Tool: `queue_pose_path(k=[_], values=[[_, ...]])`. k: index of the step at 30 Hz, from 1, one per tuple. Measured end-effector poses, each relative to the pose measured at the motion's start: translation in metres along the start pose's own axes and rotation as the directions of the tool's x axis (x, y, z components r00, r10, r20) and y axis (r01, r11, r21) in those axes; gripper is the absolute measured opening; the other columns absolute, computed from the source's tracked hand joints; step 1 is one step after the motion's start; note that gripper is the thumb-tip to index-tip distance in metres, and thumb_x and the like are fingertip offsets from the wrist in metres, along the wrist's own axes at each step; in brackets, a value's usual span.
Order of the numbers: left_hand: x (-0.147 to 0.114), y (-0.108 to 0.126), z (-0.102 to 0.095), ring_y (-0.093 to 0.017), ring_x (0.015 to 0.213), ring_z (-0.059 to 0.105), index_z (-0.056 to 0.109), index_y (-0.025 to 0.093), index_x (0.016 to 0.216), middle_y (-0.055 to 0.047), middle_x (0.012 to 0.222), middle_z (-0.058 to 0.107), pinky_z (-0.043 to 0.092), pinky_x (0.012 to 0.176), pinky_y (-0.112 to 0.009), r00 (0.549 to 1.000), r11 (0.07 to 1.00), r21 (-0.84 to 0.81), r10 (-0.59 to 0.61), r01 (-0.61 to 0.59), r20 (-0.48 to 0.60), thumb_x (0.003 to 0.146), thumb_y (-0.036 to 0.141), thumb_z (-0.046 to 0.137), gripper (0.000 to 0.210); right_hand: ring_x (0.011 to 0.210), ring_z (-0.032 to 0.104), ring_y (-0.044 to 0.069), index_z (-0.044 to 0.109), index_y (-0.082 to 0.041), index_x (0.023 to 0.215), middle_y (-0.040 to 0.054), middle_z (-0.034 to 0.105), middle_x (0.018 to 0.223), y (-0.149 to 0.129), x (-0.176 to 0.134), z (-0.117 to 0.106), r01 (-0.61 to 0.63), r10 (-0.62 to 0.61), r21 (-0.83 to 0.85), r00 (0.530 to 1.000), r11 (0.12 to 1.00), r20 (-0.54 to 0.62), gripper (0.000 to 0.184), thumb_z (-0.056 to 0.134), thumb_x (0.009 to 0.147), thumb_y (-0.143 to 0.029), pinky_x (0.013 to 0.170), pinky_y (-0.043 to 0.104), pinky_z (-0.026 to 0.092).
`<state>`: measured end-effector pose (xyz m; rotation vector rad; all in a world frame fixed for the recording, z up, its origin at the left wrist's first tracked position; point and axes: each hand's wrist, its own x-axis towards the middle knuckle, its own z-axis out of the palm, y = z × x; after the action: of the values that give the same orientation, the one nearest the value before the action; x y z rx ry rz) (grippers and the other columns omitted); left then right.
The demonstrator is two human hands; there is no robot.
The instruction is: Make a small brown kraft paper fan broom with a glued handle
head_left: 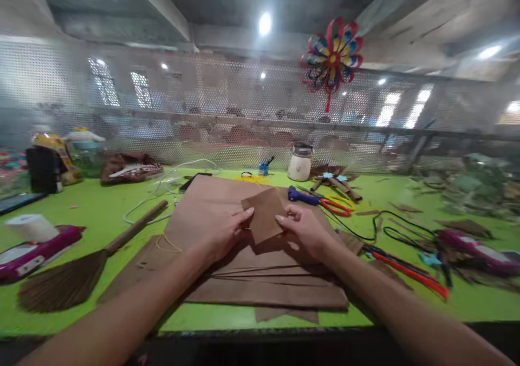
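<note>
Between my two hands I hold a small square of brown paper [265, 220], tilted slightly. My left hand [227, 229] pinches its left edge between thumb and fingers. At the right edge, my right hand [305, 226] grips it in the same way. Beneath lies a stack of larger brown paper sheets [203, 209], with thin dark gaps between the layers at the front. Just beyond my right hand rests a blue-handled glue gun [303, 195], with orange-handled scissors [336, 206] beside it.
A small broom [69, 282] lies at the left on the green table [182, 322]. To the right are a red box cutter [410, 274], black cable [376, 228] and paper scraps. A white jar [299, 163] stands at the back, before a perforated metal screen [244, 95].
</note>
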<state>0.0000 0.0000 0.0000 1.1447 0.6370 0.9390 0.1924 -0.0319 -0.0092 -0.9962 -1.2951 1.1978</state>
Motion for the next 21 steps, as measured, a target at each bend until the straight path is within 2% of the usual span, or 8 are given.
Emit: queue_pose_path(k=[3,7,10,15,17,19,21], values=[[0.0,-0.002,0.001,-0.025,0.09,0.065,0.06,0.008,0.111,-0.017,0.105,0.067,0.053,0.074,-0.032,0.999,0.998,-0.064,-0.006,0.008,0.035,0.083,0.028,0.059,0.035,0.052,0.055,0.009,0.062,-0.014,0.081,-0.0011,0.062,0.067,0.0,-0.003,0.002,-0.01,0.017,-0.045,0.99,0.999,0.143,0.029,0.069,0.069,-0.039,0.051,0.022,0.046],[0.001,-0.003,0.002,-0.027,0.085,0.066,0.058,0.009,0.115,-0.017,0.1,0.068,0.053,0.073,-0.037,0.998,0.996,-0.089,-0.019,0.025,0.061,0.083,0.03,0.058,0.038,0.046,0.052,0.008,0.062,-0.013,0.075,-0.0005,0.062,0.058,0.002,-0.006,0.004,-0.024,0.064,-0.152,0.962,0.988,0.264,0.027,0.066,0.072,-0.04,0.043,0.018,0.039],[0.001,-0.001,0.003,-0.025,0.085,0.066,0.058,0.011,0.116,-0.016,0.102,0.068,0.053,0.075,-0.037,0.996,0.996,-0.087,-0.02,0.028,0.089,0.082,0.024,0.06,0.037,0.044,0.051,0.007,0.063,-0.013,0.076,-0.0004,0.062,0.057,0.002,-0.004,0.006,-0.034,0.067,-0.139,0.967,0.99,0.245,0.029,0.067,0.07,-0.041,0.041,0.018,0.037],[-0.001,0.0,0.002,-0.021,0.086,0.066,0.063,0.01,0.109,-0.015,0.104,0.068,0.052,0.079,-0.031,0.988,0.998,-0.061,-0.017,0.027,0.155,0.079,0.016,0.063,0.03,0.051,0.057,0.01,0.066,-0.012,0.081,0.0007,0.064,0.061,-0.001,0.001,0.009,-0.005,0.001,0.052,0.997,0.999,0.08,0.037,0.074,0.061,-0.042,0.05,0.023,0.046],[-0.001,0.001,0.001,-0.02,0.08,0.066,0.065,0.008,0.104,-0.015,0.096,0.069,0.053,0.078,-0.031,0.984,0.997,-0.048,-0.051,0.06,0.169,0.081,0.02,0.061,0.026,0.051,0.058,0.011,0.067,-0.012,0.079,0.0021,0.065,0.062,-0.001,0.0,0.011,-0.041,0.032,0.09,0.994,0.995,0.101,0.039,0.076,0.059,-0.044,0.051,0.025,0.048],[-0.001,0.002,0.001,-0.021,0.073,0.067,0.066,0.007,0.102,-0.016,0.09,0.07,0.054,0.075,-0.034,0.982,0.995,-0.052,-0.075,0.085,0.172,0.082,0.023,0.06,0.026,0.05,0.058,0.012,0.067,-0.011,0.077,0.0036,0.066,0.063,-0.001,-0.003,0.014,-0.084,0.067,0.088,0.982,0.993,0.175,0.04,0.074,0.06,-0.046,0.052,0.027,0.049],[0.0,0.004,0.001,-0.022,0.073,0.067,0.066,0.007,0.101,-0.015,0.089,0.07,0.055,0.071,-0.034,0.99,0.994,-0.081,-0.063,0.073,0.123,0.08,0.021,0.061,0.025,0.052,0.058,0.012,0.068,-0.011,0.076,0.0045,0.066,0.065,-0.002,-0.005,0.013,-0.083,0.069,0.046,0.967,0.995,0.245,0.039,0.073,0.062,-0.047,0.054,0.026,0.049]])
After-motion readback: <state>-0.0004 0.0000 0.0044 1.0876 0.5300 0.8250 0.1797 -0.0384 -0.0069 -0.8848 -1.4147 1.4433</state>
